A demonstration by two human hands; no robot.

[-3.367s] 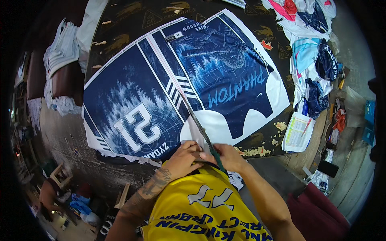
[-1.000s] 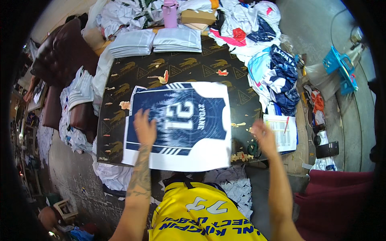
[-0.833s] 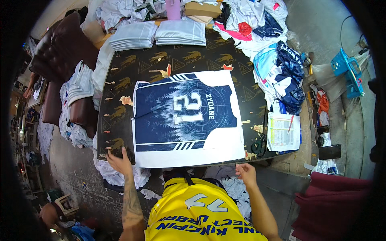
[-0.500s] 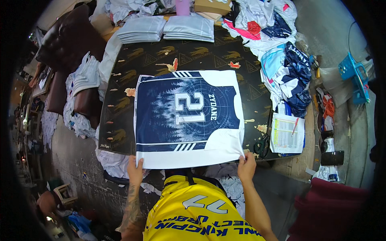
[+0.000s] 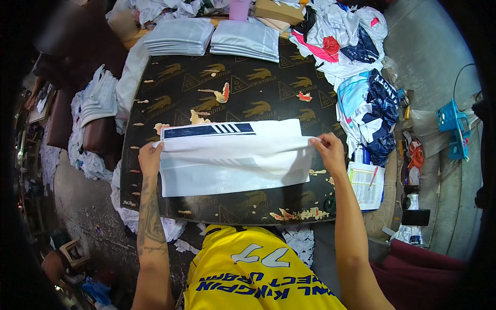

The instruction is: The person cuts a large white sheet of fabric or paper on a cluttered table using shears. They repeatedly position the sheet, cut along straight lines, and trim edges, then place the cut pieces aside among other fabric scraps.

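A printed jersey panel (image 5: pixel 235 173) lies partly folded over on the dark table, its pale reverse side up. Along its far side shows a navy strip (image 5: pixel 206 130) with white slanted stripes. My left hand (image 5: pixel 150 156) pinches the left end of the folded edge between thumb and fingers. At the right end, my right hand (image 5: pixel 327 148) grips the same edge the same way. The cloth between them is stretched, with slight creases. The printed front is mostly hidden under the fold.
The worn black table (image 5: pixel 175 77) has peeled patches. Two stacks of folded pale cloth, a left stack (image 5: pixel 178 37) and a right stack (image 5: pixel 244 40), sit at its far edge. Heaped garments (image 5: pixel 361 98) line the right side, near papers with a red pen (image 5: pixel 366 183). A blue plastic basket (image 5: pixel 453 129) stands farther right.
Both hands have moved away from me, carrying the near edge of the jersey panel over toward the far side. The navy print is now mostly covered by the pale reverse.
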